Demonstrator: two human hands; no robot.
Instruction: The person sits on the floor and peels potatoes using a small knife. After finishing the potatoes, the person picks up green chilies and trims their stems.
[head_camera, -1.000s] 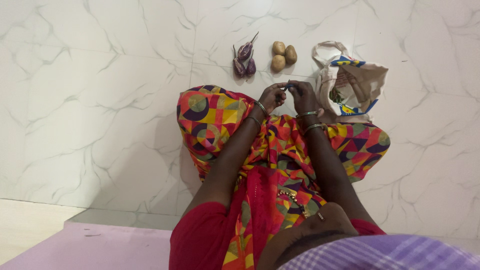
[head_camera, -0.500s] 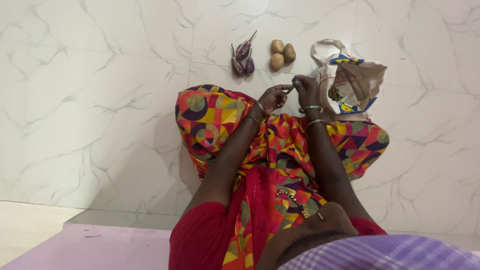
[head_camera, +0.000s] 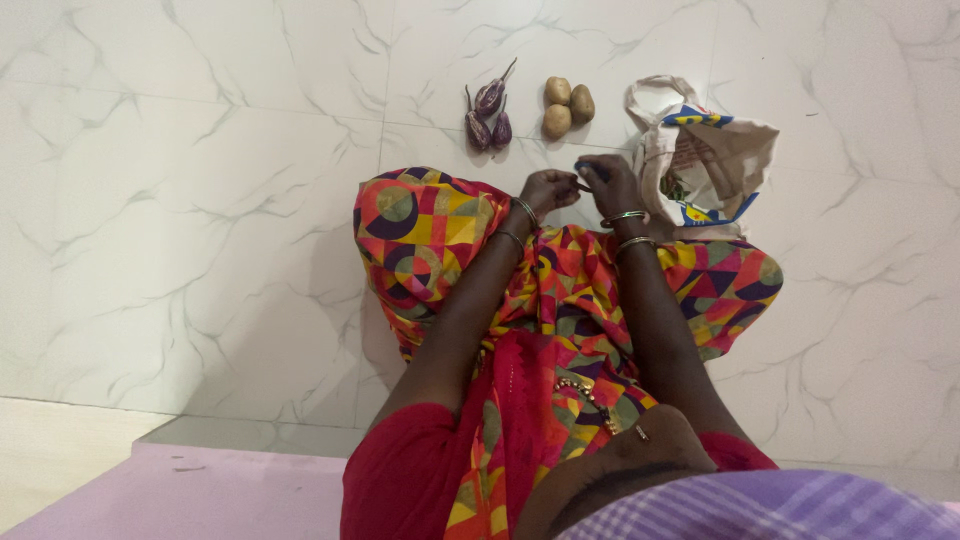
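A person sits cross-legged on a white marble floor (head_camera: 200, 200), seen from above, a bright patterned cloth over the knees. The left hand (head_camera: 549, 190) and right hand (head_camera: 608, 183) meet just in front of the knees, fingers curled narrow around a small thin green item (head_camera: 583, 180), too small to identify; it looks pinched between both hands. Just beyond the hands lie three small purple eggplants (head_camera: 489, 115) and, beside them, three potatoes (head_camera: 566, 104). Close to the right hand stands an open cloth bag (head_camera: 715, 160) with greens inside. The step in hand seems to be working that small piece with the fingertips. A next move would call for a fine, steady pinch.
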